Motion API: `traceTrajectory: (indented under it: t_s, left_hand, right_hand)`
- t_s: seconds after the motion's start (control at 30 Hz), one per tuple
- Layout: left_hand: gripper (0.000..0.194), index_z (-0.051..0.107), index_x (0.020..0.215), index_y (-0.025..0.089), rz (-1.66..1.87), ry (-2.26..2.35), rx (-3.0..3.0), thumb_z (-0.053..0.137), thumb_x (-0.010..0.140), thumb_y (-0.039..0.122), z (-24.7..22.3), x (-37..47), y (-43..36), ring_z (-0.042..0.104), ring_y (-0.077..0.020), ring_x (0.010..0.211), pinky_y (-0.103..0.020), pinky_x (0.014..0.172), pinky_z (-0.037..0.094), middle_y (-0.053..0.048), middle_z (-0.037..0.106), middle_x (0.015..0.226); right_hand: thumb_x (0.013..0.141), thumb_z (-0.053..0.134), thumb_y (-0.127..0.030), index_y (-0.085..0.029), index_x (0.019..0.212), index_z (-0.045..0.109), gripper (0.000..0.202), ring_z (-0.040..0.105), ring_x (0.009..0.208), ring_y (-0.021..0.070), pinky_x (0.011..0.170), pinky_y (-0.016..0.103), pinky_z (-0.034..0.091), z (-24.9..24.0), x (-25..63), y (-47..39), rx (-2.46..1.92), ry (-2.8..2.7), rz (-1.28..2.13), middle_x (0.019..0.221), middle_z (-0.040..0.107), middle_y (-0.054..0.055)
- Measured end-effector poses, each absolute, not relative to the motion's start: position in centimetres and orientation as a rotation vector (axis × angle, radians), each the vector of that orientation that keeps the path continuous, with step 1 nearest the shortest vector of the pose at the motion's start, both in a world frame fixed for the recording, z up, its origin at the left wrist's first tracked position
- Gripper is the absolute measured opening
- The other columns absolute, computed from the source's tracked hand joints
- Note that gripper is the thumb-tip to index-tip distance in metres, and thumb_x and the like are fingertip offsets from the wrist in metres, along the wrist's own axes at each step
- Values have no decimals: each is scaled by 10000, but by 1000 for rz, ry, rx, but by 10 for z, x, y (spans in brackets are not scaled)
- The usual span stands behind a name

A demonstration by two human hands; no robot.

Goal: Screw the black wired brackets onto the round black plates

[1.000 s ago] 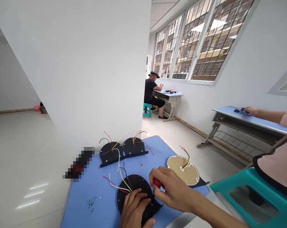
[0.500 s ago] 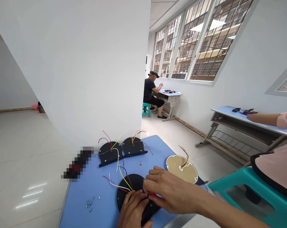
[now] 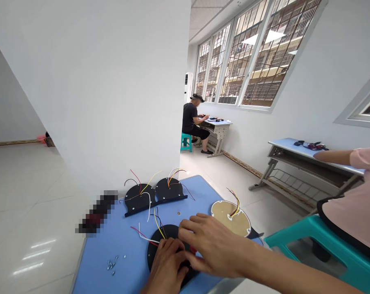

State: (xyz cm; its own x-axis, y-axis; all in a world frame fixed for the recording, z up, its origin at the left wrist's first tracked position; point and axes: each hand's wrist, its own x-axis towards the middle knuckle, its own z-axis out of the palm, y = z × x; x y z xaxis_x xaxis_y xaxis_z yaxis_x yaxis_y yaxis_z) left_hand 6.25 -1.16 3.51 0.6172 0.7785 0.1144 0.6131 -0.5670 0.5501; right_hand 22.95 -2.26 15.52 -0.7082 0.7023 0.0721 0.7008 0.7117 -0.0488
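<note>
A round black plate (image 3: 154, 249) with red, white, yellow and dark wires lies on the blue tabletop (image 3: 130, 232), partly covered by both hands. My left hand (image 3: 169, 261) rests on it, fingers bent and close together near its middle; what lies under the fingertips is hidden. My right hand (image 3: 200, 245) is closed around a small red object (image 3: 192, 249), mostly hidden by the fingers, over the plate's right part. The two hands touch or nearly touch at the fingertips.
Two black plates with wires (image 3: 139, 196) stand at the back edge. A tan disc (image 3: 230, 218) lies at the right, several screws (image 3: 112, 263) at the left. A teal stool (image 3: 313, 237) and a person in pink (image 3: 353, 204) are at the right; another person (image 3: 191, 118) sits farther off.
The view has shifted slightly. My left fingers have bent and drawn in toward my right fingertips. The far person's raised hand has come down to the desk.
</note>
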Motion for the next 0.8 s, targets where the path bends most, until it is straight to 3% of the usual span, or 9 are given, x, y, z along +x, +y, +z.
traceTrajectory:
  t_s: [0.1,0.2,0.27,0.37,0.47,0.53,0.63,0.7,0.8]
  left_hand:
    - [278,717,906,322,439,1136,2371,677,720,119,34,65,-9,575,-253,1065,-470,955,391,15,675,1080]
    - [256,721,852,321,471,1144,2356,655,727,107,31,67,-9,555,-259,1109,-477,961,370,27,677,1086]
    - [199,716,819,296,516,1151,2367,633,757,126,27,68,-10,568,-246,1060,-450,921,390,18,683,1040]
    - [146,703,822,280,552,1156,2421,618,781,169,20,70,-9,574,-238,981,-422,864,413,2,685,1011]
    - [151,691,873,276,588,1169,2474,600,790,189,13,72,-8,572,-243,956,-406,837,425,-14,685,997]
    - [157,685,905,271,615,1181,2494,586,804,203,10,73,-7,572,-243,941,-395,822,428,-23,683,995]
    - [148,690,912,282,601,1165,2499,597,814,221,10,72,-6,570,-239,934,-390,819,422,-18,682,996]
    - [140,701,895,295,570,1139,2500,614,812,223,11,71,-7,565,-235,945,-386,821,417,-11,682,1005]
    - [153,711,880,302,574,1099,2507,609,814,210,15,70,-8,559,-232,968,-381,824,419,-9,679,1042]
  right_hand:
    - [888,474,-132,-167,930,576,116,566,679,157,627,293,402,154,231,-22,-1238,-2811,38,957,639,64]
    - [727,617,-111,-197,909,580,205,566,910,183,807,317,404,157,234,-22,-973,-2815,190,1176,597,44]
    - [735,651,-200,-193,863,583,144,554,877,199,822,346,394,157,234,-22,-1017,-2806,164,1056,640,42]
    - [895,493,-224,-173,900,595,114,512,642,165,666,318,387,154,232,-23,-1245,-2821,88,802,649,30]
    - [809,511,-98,-191,944,594,184,536,722,145,732,292,387,151,232,-25,-1054,-2816,192,918,661,10]
    - [721,581,-105,-210,929,593,233,538,840,153,834,296,367,150,233,-26,-866,-2787,247,988,655,-7]
    - [813,574,-234,-195,842,591,52,511,710,165,762,325,370,149,234,-26,-1001,-2794,96,802,652,10]
    - [913,469,-254,-184,824,589,165,453,565,150,653,318,356,148,234,-26,-1182,-2799,-9,679,625,7]
    - [843,500,-130,-194,931,589,141,518,648,141,701,295,379,152,235,-27,-1071,-2798,99,868,676,6]
